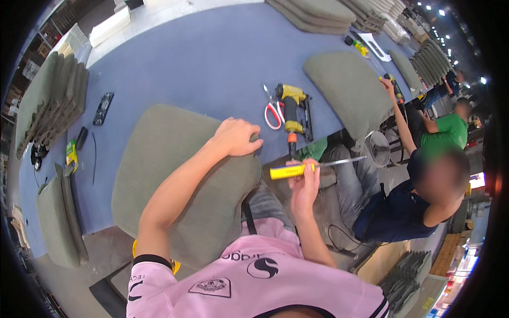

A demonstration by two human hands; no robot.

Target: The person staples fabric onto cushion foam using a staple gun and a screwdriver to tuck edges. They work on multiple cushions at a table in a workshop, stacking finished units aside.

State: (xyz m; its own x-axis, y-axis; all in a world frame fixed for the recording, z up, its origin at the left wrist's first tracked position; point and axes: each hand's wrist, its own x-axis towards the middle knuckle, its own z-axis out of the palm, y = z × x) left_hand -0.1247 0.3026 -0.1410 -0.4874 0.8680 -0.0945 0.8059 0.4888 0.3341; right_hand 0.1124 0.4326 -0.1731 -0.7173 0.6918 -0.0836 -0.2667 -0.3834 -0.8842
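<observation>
A grey-green upholstered seat cushion point(164, 159) leans across my lap and the table's near edge. My left hand point(237, 137) lies over its upper right corner, fingers curled around the edge. In my right hand point(305, 191) is a screwdriver point(289, 171) with a yellow handle, its metal shaft pointing right, away from the cushion. The fingers pinch it where handle meets shaft. Beyond my hands, on the blue table point(185, 58), rest a yellow-and-black staple gun point(293, 111) with a hose and red-handled scissors point(273, 114).
Stacked cushions point(53, 100) stand at the left, with more point(313, 16) at the far edge. A black phone-like object point(103, 108) lies left of my cushion. To the right, a person in dark blue point(395, 206) sits close by, near another cushion point(347, 87).
</observation>
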